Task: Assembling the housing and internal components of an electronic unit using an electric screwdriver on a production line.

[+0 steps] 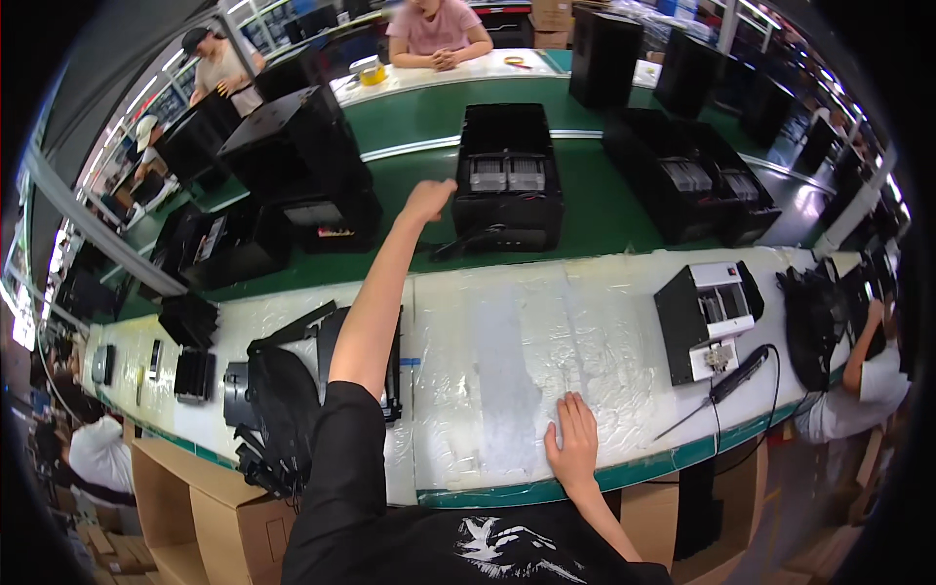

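My left arm stretches far across the bench, and my left hand is closed at the left edge of an open black case. Two clear ribbed parts sit inside this case, and dark cables lie at its near left corner. The case rests on the green conveyor belt. My fingertips are partly hidden by the case wall. Near the front edge of the white worktop, my right hand lies flat with fingers extended, holding nothing.
At right stand a white-and-black screw dispenser and a corded electric screwdriver. Black parts and cables pile up at left. Other black cases sit along the belt. A person sits opposite; another works at right.
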The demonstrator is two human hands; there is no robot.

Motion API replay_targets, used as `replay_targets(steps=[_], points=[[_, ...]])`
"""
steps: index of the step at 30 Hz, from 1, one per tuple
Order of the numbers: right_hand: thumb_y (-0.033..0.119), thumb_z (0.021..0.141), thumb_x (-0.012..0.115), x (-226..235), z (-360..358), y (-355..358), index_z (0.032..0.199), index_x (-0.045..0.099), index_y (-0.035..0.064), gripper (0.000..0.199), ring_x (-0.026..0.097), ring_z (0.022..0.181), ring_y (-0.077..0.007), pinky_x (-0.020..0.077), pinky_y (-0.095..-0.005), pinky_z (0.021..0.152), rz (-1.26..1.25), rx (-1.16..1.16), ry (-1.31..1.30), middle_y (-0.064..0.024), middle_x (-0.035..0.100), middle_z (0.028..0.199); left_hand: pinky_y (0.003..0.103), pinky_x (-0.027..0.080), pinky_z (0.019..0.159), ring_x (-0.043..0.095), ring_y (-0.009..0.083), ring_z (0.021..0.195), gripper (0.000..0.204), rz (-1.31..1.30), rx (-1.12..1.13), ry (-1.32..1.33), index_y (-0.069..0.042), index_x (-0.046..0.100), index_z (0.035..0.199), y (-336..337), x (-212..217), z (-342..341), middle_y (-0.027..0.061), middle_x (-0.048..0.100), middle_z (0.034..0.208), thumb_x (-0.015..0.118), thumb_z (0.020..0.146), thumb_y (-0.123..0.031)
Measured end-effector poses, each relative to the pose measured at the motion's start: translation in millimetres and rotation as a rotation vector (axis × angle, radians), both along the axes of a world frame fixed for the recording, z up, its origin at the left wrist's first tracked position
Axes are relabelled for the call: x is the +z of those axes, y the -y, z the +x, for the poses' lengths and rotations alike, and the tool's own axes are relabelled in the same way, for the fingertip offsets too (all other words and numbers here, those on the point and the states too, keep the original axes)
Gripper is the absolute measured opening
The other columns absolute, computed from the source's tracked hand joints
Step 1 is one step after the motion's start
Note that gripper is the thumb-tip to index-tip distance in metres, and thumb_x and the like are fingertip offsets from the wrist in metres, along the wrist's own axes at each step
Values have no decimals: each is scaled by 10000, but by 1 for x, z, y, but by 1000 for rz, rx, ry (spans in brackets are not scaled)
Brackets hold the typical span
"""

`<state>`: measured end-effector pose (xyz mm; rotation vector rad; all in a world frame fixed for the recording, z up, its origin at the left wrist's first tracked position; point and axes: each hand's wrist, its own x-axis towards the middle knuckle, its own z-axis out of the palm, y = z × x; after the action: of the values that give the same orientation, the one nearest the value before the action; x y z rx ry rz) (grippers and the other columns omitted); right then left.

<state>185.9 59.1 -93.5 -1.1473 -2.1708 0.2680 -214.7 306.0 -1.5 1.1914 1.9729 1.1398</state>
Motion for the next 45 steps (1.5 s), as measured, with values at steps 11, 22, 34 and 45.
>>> replay_targets(steps=[11, 22, 34, 45], points=[[92, 729, 589, -4, 5, -2, 1044, 577, -51, 346, 509, 1128, -324, 406, -413, 942, 53, -33, -64, -191, 569, 1144, 438, 533, 651, 627, 338, 826, 485, -201, -58, 41, 113, 550, 1032, -33, -26, 22, 219, 609, 999, 547, 763, -292], [86, 724, 604, -6, 4, 0, 1026, 588, -45, 330, 520, 1113, -318, 406, -409, 946, 95, -53, -132, -183, 582, 1128, 448, 587, 592, 649, 301, 682, 260, -229, -56, 219, 144, 568, 827, -22, 28, 54, 189, 609, 803, 674, 660, -25], [58, 718, 599, -5, 5, 2, 1002, 596, -44, 302, 535, 1097, -310, 422, -391, 932, 46, -43, -170, -175, 599, 1094, 422, 574, 548, 648, 277, 668, 411, -310, -269, -60, 153, 548, 866, -9, 115, 91, 194, 629, 799, 733, 663, -153], [120, 753, 663, 18, -37, -6, 1138, 533, -45, 438, 557, 1048, -283, 446, -358, 876, -360, -11, -438, -162, 577, 1130, 276, 551, 558, 648, 185, 617, 425, -435, -467, -380, 212, 566, 929, 117, 133, 119, 146, 628, 711, 614, 703, -144]])
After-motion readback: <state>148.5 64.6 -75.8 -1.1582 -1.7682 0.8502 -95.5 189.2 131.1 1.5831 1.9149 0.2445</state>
